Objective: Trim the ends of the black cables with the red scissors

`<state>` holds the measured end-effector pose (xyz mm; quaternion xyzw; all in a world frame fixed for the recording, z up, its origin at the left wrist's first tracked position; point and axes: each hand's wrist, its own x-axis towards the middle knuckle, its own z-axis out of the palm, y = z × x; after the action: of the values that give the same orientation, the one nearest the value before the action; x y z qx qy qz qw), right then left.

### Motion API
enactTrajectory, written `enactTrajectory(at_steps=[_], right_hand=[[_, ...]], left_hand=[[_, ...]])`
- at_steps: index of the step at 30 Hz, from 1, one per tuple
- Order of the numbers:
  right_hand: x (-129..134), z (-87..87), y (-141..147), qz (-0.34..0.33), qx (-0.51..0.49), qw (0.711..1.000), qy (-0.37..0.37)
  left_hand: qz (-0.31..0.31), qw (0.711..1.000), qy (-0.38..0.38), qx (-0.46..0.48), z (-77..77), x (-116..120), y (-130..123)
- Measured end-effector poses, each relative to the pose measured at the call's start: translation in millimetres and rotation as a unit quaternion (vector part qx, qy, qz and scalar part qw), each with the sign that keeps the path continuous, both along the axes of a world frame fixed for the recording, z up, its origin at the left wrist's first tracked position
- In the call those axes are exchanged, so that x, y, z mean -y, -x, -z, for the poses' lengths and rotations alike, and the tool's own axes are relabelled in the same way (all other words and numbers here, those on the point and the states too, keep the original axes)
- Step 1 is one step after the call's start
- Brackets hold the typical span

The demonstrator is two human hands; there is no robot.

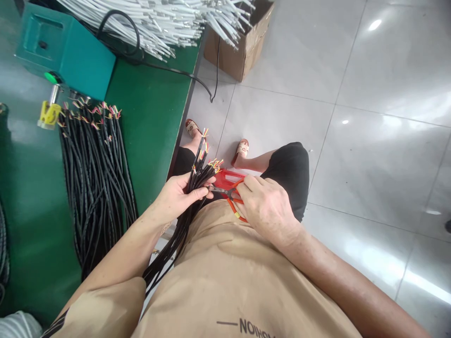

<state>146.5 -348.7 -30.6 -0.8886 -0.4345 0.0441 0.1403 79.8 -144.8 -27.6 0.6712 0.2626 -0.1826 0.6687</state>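
Gray floor tiles (369,150) spread beside a green counter (155,98), where a teal machine (88,61) sits near a heap of white wires (148,23). Black cables (95,188) with frayed, colorful ends lie on the counter below the machine. Off the counter, above the person's lap, the left hand (179,195) is closed around a held bundle (186,213) of similar black cables, their colored tips fanning out past the fingers. The right hand (269,206) grips orange-handled scissors (230,191), whose blades point toward the left hand's fingertips. Beneath them shows a red plastic item (227,177); a cardboard box (243,58) stands on the floor.
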Motion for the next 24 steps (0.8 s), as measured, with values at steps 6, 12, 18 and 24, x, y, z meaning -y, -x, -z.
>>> enactTrajectory(at_steps=[6, 12, 18, 24], right_hand=[[-1, 3.7, 1, 0.001, -0.012, 1.000, -0.021], [-2, 14.2, 2, 0.010, -0.022, 0.998, -0.053], [-3, 19.9, 2, 0.010, -0.067, 0.996, -0.060], [-6, 24.4, 2, 0.052, -0.185, 0.973, -0.130]], left_hand=[[0.002, 1.000, -0.005, -0.005, -1.3, 0, -2], [0.000, 1.000, -0.010, -0.007, -2.4, 1, -2], [0.002, 1.000, -0.006, -0.011, -1.1, -1, -1], [-0.009, 1.000, 0.014, -0.013, -0.4, -1, -1]])
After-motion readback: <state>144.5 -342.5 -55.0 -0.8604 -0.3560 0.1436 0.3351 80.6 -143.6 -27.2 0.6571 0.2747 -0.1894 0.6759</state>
